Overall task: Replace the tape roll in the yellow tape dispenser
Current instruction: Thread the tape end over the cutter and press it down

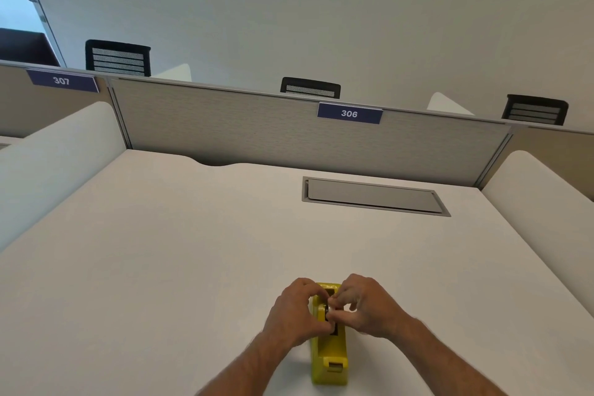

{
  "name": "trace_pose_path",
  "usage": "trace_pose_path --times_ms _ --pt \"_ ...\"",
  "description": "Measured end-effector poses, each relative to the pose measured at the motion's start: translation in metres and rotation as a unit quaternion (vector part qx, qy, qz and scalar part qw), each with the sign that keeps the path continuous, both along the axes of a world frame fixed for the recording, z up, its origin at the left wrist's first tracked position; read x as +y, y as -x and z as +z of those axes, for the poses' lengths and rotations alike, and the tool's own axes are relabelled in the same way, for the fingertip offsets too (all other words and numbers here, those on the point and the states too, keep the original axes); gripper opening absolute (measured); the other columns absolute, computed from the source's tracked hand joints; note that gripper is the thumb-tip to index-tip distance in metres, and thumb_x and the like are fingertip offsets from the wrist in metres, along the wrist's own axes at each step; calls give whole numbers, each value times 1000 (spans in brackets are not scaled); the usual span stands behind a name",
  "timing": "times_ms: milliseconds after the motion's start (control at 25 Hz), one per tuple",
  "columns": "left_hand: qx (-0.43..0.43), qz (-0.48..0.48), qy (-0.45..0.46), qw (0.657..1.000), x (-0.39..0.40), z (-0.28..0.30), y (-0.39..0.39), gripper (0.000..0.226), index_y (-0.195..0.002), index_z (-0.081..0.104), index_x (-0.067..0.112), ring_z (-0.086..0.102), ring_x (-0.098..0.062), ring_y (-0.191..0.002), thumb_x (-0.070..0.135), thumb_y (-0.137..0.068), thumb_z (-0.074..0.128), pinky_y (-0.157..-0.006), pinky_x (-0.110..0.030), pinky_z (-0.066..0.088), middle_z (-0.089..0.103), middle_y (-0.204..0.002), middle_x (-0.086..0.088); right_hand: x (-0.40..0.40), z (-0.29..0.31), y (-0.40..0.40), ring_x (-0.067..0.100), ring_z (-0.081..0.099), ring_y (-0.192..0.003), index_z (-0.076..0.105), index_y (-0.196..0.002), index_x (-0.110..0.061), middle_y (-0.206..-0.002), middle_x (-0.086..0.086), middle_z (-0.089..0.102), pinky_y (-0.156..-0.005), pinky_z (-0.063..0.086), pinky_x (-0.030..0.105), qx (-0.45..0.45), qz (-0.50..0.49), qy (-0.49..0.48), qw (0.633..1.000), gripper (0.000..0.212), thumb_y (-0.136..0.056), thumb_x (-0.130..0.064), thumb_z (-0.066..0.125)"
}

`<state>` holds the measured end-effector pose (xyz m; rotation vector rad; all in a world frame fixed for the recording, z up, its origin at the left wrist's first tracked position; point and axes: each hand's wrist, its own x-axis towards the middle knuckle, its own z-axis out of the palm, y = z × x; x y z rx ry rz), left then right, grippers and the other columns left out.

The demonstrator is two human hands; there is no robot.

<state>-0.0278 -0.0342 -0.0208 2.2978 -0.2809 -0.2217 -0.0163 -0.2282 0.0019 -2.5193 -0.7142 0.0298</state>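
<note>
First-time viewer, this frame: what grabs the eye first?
The yellow tape dispenser at bottom centre of the white desk, with the left hand and right hand pinched over its middle. Behind it, a grey hatch is set into the desk, and a blue "306" label hangs on the partition.

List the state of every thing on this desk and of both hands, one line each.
yellow tape dispenser: upright on the desk, cutter end toward the person.
tape roll: mostly hidden by fingers; seated or not, cannot tell.
left hand: curled against the dispenser's left side.
right hand: fingertips pinching at the roll slot.
cable hatch: lid closed.
desk: bears only the dispenser.
</note>
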Motion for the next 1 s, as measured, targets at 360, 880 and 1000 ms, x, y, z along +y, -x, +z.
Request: trace_pose_path --times_ms 360,880,1000 --pt "-1 3 -12 1000 0 3 2 53 -111 66 36 54 -9 -111 50 -63 82 -95 -31 56 53 -128 15 1 -4 1 5 58 -83 79 -90 -29 -80 -14 73 -67 42 10 -16 -9 -44 999 9 -83 -33 75" --pt "-2 3 -26 1000 -1 7 2 54 -112 65 35 55 -11 -113 48 -63 85 -94 -31 56 54 -129 14 1 -6 3 8 57 -79 72 -79 -24 -73 -11 71 -67 49 26 -11 -34 -66 997 26 -91 -40 55" --pt "-1 -3 -27 1000 0 7 1 55 -111 65 35 55 -12 -113 46 -62 86 -94 -31 56 54 -128 14 2 -3 3 11 58 -83 76 -80 -27 -73 -11 72 -65 53 28 5 -24 -73 997 21 -84 -45 65"
